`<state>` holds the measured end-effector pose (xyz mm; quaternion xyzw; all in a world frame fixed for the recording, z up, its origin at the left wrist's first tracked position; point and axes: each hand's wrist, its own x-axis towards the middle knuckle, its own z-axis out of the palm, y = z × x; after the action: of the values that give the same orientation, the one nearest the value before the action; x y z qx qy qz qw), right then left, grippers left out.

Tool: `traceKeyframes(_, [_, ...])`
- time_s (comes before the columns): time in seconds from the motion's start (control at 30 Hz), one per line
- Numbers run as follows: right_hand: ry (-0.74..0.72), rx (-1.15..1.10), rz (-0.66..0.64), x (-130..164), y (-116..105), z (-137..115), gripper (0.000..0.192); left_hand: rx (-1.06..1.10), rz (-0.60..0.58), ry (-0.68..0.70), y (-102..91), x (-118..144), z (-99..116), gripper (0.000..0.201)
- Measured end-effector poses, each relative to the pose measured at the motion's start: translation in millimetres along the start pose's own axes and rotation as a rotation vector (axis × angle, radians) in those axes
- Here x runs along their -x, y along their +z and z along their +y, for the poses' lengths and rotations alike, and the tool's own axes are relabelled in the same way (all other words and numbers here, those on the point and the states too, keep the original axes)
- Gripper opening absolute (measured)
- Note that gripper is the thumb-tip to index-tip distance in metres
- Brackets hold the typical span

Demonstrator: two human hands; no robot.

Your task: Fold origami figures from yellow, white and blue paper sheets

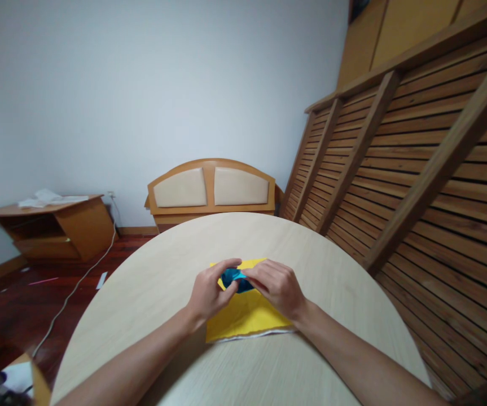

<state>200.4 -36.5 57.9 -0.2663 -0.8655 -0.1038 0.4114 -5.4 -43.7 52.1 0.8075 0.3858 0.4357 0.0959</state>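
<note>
A flat yellow piece (243,316), perhaps cloth or a bag, lies on the round table with a white strip along its near edge. Over its far part is a small, dark blue, shiny thing (228,277) whose kind I cannot make out. My left hand (210,288) curls round its left side, thumb in front and fingers behind. From the right, my right hand (277,285) pinches at a light blue tip on the same thing. The right fingers partly cover it, and my right hand also hides some of the yellow piece.
The pale round table (162,276) has a curved edge. Beyond it stands a padded headboard (179,189). A slatted wooden frame (395,169) leans at the right. At the left are a low cabinet (82,225) with papers, a white cable (74,290) and an open box (35,378).
</note>
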Motion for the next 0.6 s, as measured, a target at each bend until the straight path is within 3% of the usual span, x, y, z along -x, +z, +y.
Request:
traceKeyframes(0.1, [-0.024,-0.002,0.012,-0.6,3.8,-1.7,0.018,-0.036,-0.041,0.046,-1.9,0.5,0.7,0.026])
traceKeyframes(0.2, [0.060,-0.072,0.068,-0.4,8.5,-2.5,0.014,-0.040,-0.011,0.001,-0.8,0.7,1.8,0.017])
traceKeyframes(0.37, [0.232,-0.150,0.054,0.2,12.0,-1.6,0.043,0.085,0.141,-0.195,3.8,-3.2,2.7,0.015])
traceKeyframes(0.5, [0.177,-0.203,-0.015,1.6,13.5,3.2,0.027,0.328,0.206,-0.331,6.2,-8.5,1.0,0.021])
traceKeyframes(0.6, [0.106,-0.170,-0.051,2.2,14.1,8.8,0.024,0.389,0.219,-0.368,8.5,-10.3,-2.6,0.023])
